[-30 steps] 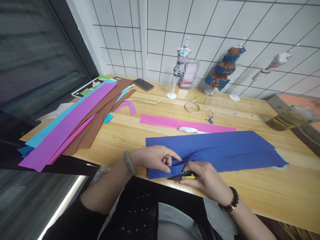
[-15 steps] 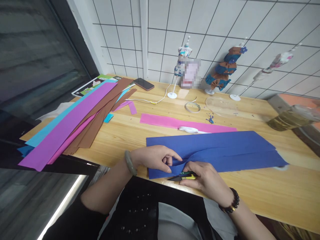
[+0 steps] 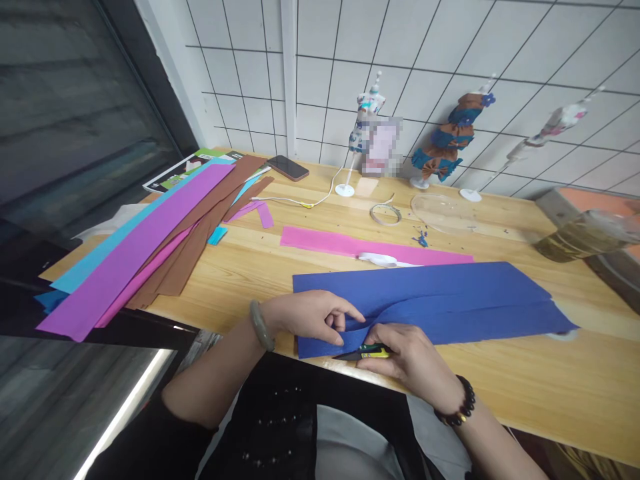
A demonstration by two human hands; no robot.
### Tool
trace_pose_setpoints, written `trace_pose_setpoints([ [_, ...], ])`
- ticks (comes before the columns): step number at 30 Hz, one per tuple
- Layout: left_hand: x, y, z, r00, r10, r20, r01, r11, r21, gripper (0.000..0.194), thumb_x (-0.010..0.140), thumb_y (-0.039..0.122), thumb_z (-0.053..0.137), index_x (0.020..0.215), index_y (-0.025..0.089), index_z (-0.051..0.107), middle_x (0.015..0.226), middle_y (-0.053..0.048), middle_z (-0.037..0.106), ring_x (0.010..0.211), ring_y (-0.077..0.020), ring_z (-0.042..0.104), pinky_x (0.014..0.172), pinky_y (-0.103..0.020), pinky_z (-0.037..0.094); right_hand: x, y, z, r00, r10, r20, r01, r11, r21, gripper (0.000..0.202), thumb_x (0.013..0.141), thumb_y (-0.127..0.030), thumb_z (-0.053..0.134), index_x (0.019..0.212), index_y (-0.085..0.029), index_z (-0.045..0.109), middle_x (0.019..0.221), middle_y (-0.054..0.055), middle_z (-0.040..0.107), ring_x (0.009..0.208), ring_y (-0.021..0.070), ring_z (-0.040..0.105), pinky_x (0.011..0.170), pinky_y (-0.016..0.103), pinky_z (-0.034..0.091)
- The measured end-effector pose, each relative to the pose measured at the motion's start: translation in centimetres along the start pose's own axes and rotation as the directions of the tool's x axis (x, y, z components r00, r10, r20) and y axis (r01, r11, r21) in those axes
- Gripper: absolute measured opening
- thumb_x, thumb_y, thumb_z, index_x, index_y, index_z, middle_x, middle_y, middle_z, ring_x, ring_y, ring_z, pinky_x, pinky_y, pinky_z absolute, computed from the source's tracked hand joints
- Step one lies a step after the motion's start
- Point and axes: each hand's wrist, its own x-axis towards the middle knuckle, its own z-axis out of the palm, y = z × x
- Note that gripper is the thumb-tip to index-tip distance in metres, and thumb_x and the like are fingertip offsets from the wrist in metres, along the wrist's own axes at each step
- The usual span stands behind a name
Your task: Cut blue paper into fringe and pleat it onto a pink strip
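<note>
A large blue crepe paper sheet (image 3: 450,293) lies on the table in front of me, with a raised fold near its left part. My left hand (image 3: 315,317) rests on the sheet's left end, index finger stretched toward the fold and thumb apart from it, the other fingers curled. My right hand (image 3: 410,353) grips thread snips (image 3: 373,352) with yellow and green handles. Their dark blades point left along the sheet's near edge. The right fingers also touch the lifted paper, and the palm hides part of the handles.
Purple, light blue and brown paper strips (image 3: 145,247) lie at the left. Beyond the sheet are a pink strip (image 3: 320,241), a white ribbon roll (image 3: 377,259) and a ring of tape (image 3: 385,214). A phone (image 3: 289,168), small dress forms (image 3: 443,143) and a cup (image 3: 575,237) stand farther back.
The snips' handles look slightly closer together, and my right hand has shifted very little. My left hand and the sheet stay in place.
</note>
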Motion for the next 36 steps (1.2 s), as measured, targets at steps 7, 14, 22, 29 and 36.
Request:
trace_pose_setpoints([
  [7,-1.1,1.6,-0.3,0.993,-0.097,-0.062,0.107,0.979,0.171,0.051,0.070,0.025,0.063,0.120,0.019,0.052,0.079,0.000,0.061,0.068,-0.0113,0.052,0.060,-0.020,0.037,-0.1,0.2,0.0,1.000,-0.005,-0.003,0.005,1.000,0.005,0.038,0.078,-0.056,0.052,0.072,-0.019,0.057,0.058,0.000,0.059,0.051,0.0116,0.054,0.050,0.021,0.035],
  [14,-2.6,2.4,-0.4,0.985,-0.152,-0.077,0.166,0.958,0.234,0.047,0.073,0.020,0.054,0.120,0.018,0.053,0.078,0.000,0.062,0.068,-0.0118,0.054,0.061,-0.020,0.037,-0.1,0.1,0.1,1.000,0.004,-0.007,-0.004,1.000,0.005,0.038,0.076,-0.057,0.053,0.073,-0.019,0.056,0.058,-0.001,0.058,0.051,0.0114,0.053,0.051,0.021,0.035],
  [22,-2.7,1.7,-0.2,0.989,-0.124,-0.078,0.134,0.979,0.151,0.047,0.072,0.019,0.054,0.119,0.019,0.053,0.079,0.000,0.061,0.068,-0.0115,0.054,0.061,-0.020,0.039,0.1,-0.1,0.2,1.000,0.006,0.002,-0.006,1.000,0.005,0.035,0.076,-0.055,0.055,0.074,-0.019,0.056,0.058,-0.001,0.058,0.051,0.0114,0.053,0.051,0.021,0.035],
  [29,-2.8,1.3,-0.1,0.991,-0.119,-0.063,0.125,0.988,0.090,0.046,0.073,0.020,0.055,0.119,0.017,0.053,0.078,0.000,0.060,0.069,-0.0118,0.054,0.061,-0.020,0.040,0.3,-0.4,0.2,1.000,-0.011,0.007,0.011,1.000,0.005,0.036,0.079,-0.055,0.052,0.073,-0.019,0.055,0.056,-0.001,0.057,0.051,0.0117,0.053,0.050,0.021,0.034],
  [36,-2.7,1.0,-0.2,0.992,-0.112,-0.054,0.115,0.992,0.059,0.046,0.074,0.021,0.055,0.119,0.017,0.052,0.078,-0.001,0.060,0.070,-0.0116,0.053,0.063,-0.021,0.041,0.4,-0.4,0.2,1.000,-0.013,-0.002,0.013,1.000,-0.011,0.038,0.079,-0.056,0.049,0.073,-0.019,0.055,0.056,-0.001,0.056,0.051,0.0119,0.052,0.050,0.021,0.033],
])
